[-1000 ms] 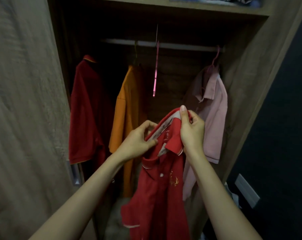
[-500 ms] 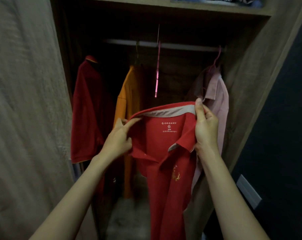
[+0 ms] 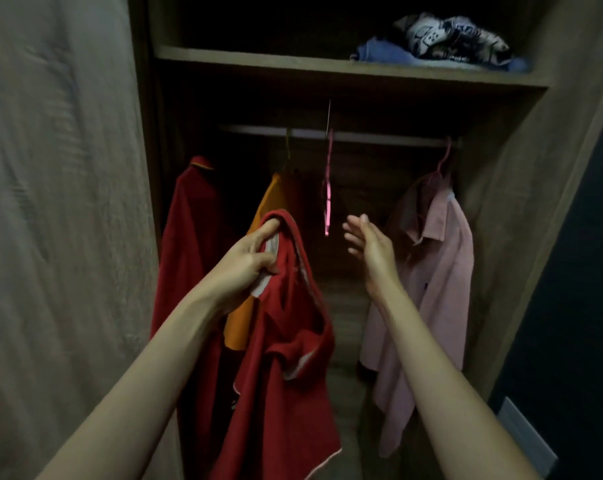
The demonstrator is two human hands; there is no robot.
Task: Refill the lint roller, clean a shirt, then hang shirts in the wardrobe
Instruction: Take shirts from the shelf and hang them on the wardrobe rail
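Up front, left hand (image 3: 249, 261): squeezes the red shirt (image 3: 286, 341) by its collar.
Right hand (image 3: 369, 244): fingers spread, holds nothing, near the pink hanger (image 3: 328, 188).
Rail (image 3: 362, 136): three shirts hang there.

Left hand (image 3: 249, 263) grips the red polo shirt (image 3: 286, 341) by its collar, cloth hanging limp. Right hand (image 3: 369, 245) is free, fingers spread, just beside the empty pink hanger (image 3: 327, 199) on the rail (image 3: 379, 137), between the orange shirt (image 3: 268, 206) and the pink shirt (image 3: 442, 271).
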